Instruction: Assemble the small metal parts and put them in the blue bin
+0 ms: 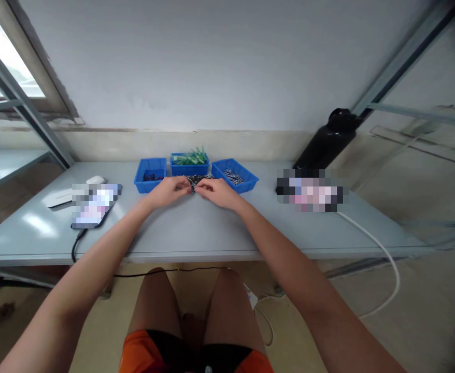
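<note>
My left hand [170, 191] and my right hand [216, 191] meet near the table's middle, fingertips pinched close together. Between and behind them lies a pile of small dark and silvery pieces [194, 179]; what each pinch holds is too small to name. Around the pile stand three blue bins: the left bin [140, 185] holds dark small parts, the middle bin [189, 169] has green and clear slender pieces, and the tilted right bin [250, 183] contains silvery metal pins.
A phone [97, 206] with a black cable, a white case [96, 180] and a flat white item [59, 197] are on the left of the table [196, 228]. On the right, a black bottle [324, 142] stands behind a blurred device [311, 194] with a white cable.
</note>
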### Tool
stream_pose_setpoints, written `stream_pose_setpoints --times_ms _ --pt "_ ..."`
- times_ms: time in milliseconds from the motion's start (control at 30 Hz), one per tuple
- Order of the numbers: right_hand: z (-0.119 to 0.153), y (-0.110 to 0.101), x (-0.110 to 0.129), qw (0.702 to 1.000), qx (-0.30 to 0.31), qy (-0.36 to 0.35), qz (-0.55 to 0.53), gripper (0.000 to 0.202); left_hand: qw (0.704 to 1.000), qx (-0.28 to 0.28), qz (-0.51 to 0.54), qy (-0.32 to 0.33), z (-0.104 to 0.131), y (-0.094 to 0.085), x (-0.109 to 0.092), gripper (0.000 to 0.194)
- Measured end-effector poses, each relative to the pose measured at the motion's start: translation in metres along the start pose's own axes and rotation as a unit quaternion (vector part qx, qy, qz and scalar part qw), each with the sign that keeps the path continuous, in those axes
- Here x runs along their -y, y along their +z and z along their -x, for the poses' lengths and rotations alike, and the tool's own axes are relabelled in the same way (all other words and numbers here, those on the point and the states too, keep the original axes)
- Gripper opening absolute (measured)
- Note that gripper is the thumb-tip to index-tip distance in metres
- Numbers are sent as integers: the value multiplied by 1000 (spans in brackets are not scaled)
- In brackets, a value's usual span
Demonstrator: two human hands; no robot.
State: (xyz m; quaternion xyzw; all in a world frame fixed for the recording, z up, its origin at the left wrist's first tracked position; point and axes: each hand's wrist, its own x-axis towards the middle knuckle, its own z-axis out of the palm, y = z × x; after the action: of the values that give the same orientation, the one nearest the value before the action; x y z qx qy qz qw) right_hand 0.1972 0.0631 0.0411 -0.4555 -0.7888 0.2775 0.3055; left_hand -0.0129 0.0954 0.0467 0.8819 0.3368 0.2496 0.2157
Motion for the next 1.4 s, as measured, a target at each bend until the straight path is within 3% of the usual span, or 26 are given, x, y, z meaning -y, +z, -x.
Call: stream_pose_setpoints --times_ms 100,300,567,800,1167,1400 --pt "1 0 2 1000 -1 9 -4 25 1000 15 -23 -1 0 1 3 20" --pt "0 4 -3 999 30 -14 26 21 996 28 -56 57 -2 2 5 20" --pt "1 0 -3 999 34 5 28 27 995 48 -83 29 -1 -3 6 22" --pt "1 -6 -6 999 4 24 27 26 996 -2 -76 42 -1 -7 15 22" --pt "0 -4 -9 1000 1 1 27 28 992 -94 -66 46 -1 -10 5 21" --pt "-2 5 -9 999 10 -30 37 28 995 -99 3 21 0 2 -1 26"
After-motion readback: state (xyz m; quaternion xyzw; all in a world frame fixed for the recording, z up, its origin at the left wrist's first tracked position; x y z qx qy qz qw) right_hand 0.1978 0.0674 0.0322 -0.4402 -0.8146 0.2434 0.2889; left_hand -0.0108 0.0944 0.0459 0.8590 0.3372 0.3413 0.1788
